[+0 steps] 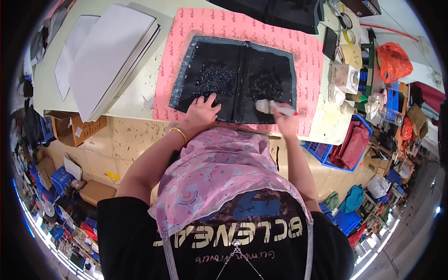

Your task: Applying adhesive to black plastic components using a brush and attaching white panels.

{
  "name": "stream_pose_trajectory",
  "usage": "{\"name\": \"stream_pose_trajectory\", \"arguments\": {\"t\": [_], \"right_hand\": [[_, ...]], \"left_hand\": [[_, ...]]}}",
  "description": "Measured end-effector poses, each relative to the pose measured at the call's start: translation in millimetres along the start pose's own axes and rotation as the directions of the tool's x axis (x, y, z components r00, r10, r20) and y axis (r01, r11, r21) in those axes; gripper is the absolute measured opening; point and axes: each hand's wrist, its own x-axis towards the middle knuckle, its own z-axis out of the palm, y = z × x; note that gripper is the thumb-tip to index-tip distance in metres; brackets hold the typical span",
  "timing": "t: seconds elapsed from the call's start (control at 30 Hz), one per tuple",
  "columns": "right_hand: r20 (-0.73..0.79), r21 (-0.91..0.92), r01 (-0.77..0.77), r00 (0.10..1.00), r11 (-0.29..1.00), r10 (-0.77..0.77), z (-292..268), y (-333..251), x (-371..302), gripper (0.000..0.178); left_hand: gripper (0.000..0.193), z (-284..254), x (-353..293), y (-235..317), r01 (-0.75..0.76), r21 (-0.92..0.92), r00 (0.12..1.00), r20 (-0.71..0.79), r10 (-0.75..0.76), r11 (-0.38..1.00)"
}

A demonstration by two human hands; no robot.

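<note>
A black flat panel (pixel 224 56) lies on a pink printed sheet (pixel 310 84). A fold or strip runs down its middle, its edges have a blue-grey border, and a glossy wet-looking patch marks each half. My right hand (pixel 286 122) is closed round the handle of a flat brush (pixel 265 107), whose pale bristles meet the lower part of the right half. On the near edge of the left half rests my left hand (pixel 201 112), its fingers spread and holding nothing.
White boards (pixel 112 51) are stacked on the table at left. Black pieces (pixel 280 16) lie at the far edge. A phone (pixel 330 43), tape rolls, a white container (pixel 345 78) and bottles crowd the right side. A blue crate (pixel 343 164) with dark red material stands below the table's right end.
</note>
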Motion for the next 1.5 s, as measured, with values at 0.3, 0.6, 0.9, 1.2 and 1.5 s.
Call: {"name": "stream_pose_trajectory", "arguments": {"t": [0.3, 0.6, 0.9, 1.2, 1.5], "right_hand": [[0.030, 0.164, 0.052, 0.998, 0.985, -0.058, 32.0, -44.9, 6.5, 0.018], [-0.082, 0.225, -0.073, 0.992, 0.972, 0.094, 10.6, -23.5, 101.9, 0.021], [0.004, 0.057, 0.132, 0.991, 0.990, -0.133, 33.4, -24.6, 99.3, 0.019], [0.028, 0.026, 0.013, 1.000, 1.000, -0.014, 6.0, -5.9, 46.1, 0.018], [0.136, 0.167, -0.016, 0.991, 0.986, -0.007, -3.4, -18.0, 2.7, 0.017]], "left_hand": [[0.037, -8.2, 7.8, 0.5, -0.001, 0.018, 0.998, 0.060, 0.000, 1.000], [0.040, -19.0, 13.3, 3.0, 0.045, -0.018, 0.990, 0.135, -0.042, 0.999], [0.047, -14.7, 14.5, 1.6, 0.047, -0.004, 0.984, 0.171, -0.046, 0.999], [0.046, -9.3, 11.3, 1.5, 0.051, -0.001, 0.985, 0.166, -0.051, 0.999], [0.039, -21.1, 21.1, 9.8, 0.068, -0.050, 0.979, 0.194, -0.057, 0.996]]}}
